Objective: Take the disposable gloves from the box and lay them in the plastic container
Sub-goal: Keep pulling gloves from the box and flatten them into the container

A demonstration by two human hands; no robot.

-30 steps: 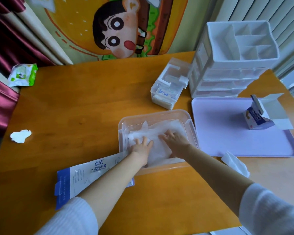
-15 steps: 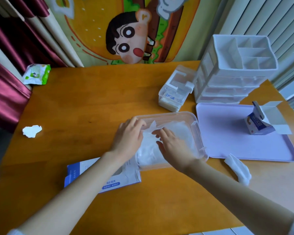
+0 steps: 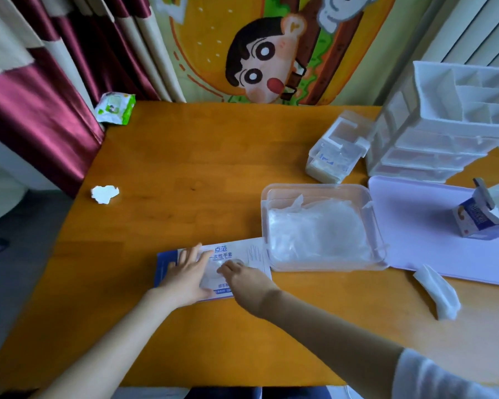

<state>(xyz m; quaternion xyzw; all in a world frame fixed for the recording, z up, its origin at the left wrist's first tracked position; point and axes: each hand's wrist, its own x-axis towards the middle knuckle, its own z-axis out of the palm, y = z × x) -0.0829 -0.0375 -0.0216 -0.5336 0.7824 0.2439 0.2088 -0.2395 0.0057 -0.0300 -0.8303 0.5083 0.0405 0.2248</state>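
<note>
The box (image 3: 242,254) is pressed to the surface (image 3: 213,156) by the left hand (image 3: 185,273), fingers straight. The right hand (image 3: 245,279) is bent at its opening; whether anything is pinched cannot be told. Some gloves (image 3: 314,228) lie in the container (image 3: 317,187) just right. Another probably needs drawing out next.

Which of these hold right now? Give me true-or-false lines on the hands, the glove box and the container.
1. The left hand lies flat on the glove box. True.
2. The container is empty. False: gloves lie in it.
3. The right hand is inside the container. False: its fingers are at the box's opening.
4. The glove box lies to the left of the container. True.
</note>
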